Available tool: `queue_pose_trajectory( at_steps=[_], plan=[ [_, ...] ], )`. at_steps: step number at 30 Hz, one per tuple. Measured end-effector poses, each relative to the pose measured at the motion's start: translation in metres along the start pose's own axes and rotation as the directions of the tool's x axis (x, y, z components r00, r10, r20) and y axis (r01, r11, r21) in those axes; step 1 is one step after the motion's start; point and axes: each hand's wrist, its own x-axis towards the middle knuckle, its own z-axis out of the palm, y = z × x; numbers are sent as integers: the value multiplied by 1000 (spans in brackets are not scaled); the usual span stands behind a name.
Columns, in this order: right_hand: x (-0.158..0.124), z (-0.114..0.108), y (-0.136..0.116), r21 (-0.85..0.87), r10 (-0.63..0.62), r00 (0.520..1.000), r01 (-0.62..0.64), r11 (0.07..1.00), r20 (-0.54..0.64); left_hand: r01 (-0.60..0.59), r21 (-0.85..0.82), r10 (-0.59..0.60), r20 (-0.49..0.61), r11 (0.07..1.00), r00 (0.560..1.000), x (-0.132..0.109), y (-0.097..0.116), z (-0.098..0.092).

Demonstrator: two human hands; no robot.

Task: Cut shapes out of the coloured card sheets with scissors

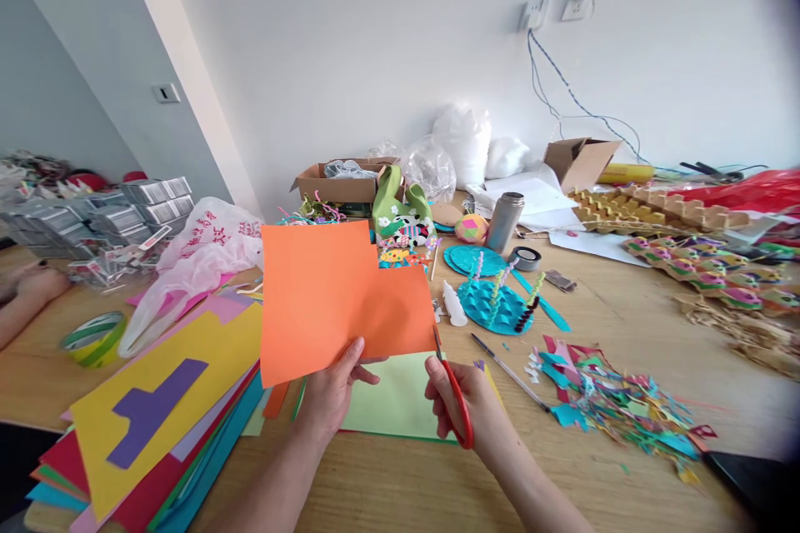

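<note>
Held sheet (312, 300): plain orange, darker where shaded.
Scissors (461, 412): red handles.
Top sheet of stack (225, 358): yellow, unpatterned.
Cut-out shape (153, 415): purple.
Stack edges (231, 425): red, green, blue, lilac.
Flat sheet (400, 400): pale green, deeper green edge below.
Scraps (612, 400): mixed turquoise, red, pink, green.
Plastic bag (206, 241): translucent white, reddish-pink lettering.
Upright bag (406, 204): lime green, white flowers, black-and-white patch.
Bumpy piece (491, 304): turquoise.
Tape roll (93, 354): yellow-green.
Flask (504, 221): metallic grey.
Tabletop (375, 475): light brown, wood-grained.
</note>
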Motion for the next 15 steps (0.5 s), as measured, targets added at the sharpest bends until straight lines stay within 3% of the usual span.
queue_pose_trajectory(
  at_steps=[15],
  plan=[
    [-5, -3, -11, 33, 24, 999, -25, 999, 26, 24, 0, -24, -36, 1000, 999, 2, 1, 0]
  ],
)
